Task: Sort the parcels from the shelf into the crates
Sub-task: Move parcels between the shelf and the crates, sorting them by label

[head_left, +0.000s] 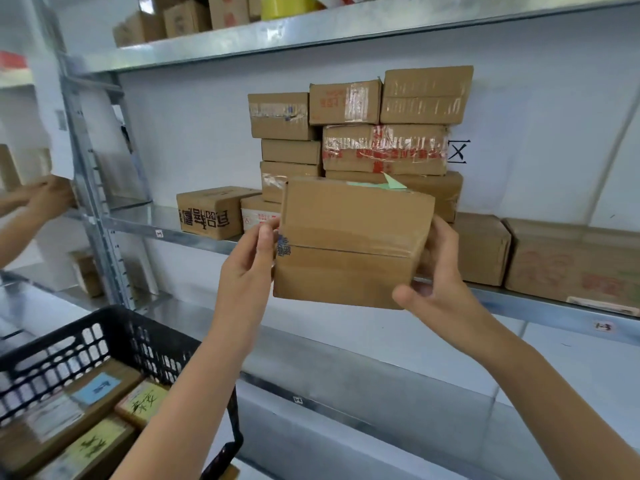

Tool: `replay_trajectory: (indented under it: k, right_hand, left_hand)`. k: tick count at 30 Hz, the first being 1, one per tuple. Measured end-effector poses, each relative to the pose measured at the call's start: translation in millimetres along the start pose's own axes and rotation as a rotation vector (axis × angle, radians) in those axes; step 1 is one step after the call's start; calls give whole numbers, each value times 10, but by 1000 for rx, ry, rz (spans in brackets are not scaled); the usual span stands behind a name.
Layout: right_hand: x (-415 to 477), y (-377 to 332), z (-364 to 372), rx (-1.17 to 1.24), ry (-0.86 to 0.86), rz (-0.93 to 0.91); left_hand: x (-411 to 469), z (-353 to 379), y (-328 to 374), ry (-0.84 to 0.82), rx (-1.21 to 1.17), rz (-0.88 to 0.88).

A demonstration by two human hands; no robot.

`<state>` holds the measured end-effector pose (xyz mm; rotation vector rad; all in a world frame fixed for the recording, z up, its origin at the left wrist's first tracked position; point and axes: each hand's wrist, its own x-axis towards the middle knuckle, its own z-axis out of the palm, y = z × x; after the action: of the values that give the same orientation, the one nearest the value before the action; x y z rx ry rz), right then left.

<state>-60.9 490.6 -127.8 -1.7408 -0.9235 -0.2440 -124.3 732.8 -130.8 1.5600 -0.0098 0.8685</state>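
As a person stands at a metal shelf [194, 233], both hands hold a taped brown parcel [349, 244] in the air in front of it, clear of the shelf board. The left hand [247, 261] grips the parcel's left edge, thumb laid on the front face and fingers curled out of sight behind. The right hand [440, 282] clasps the right end, thumb hooked at the lower corner and fingers wrapped round the side. Just beyond the fingertips a stack of cardboard parcels [384, 150] sits on the shelf against the white wall, with single boxes to the left of the left thumb and to the right of the right hand's fingers. Below the left forearm stands a black slatted crate [104, 337] holding several flat parcels (one bears a blue label [97, 388], others yellow labels [143, 400] with dark writing). Far to the left of the left hand, another person's hands [48, 195] reach into a neighbouring bay.
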Motion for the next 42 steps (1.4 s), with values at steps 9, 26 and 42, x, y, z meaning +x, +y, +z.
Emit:
replay_trajectory:
  k: [9,26,42]
  right_hand:
    - [179,-30,396,195,55,246]
    - [667,-111,2566,553,-418,443]
    - [405,-998,5400,509,-1090,219]
  left_hand:
    - [-157,-215,-184,86,-16,-76]
    - [-890,-2154,-116,491,151,-277]
    - [-2004,-4281,80,1003,279,-434]
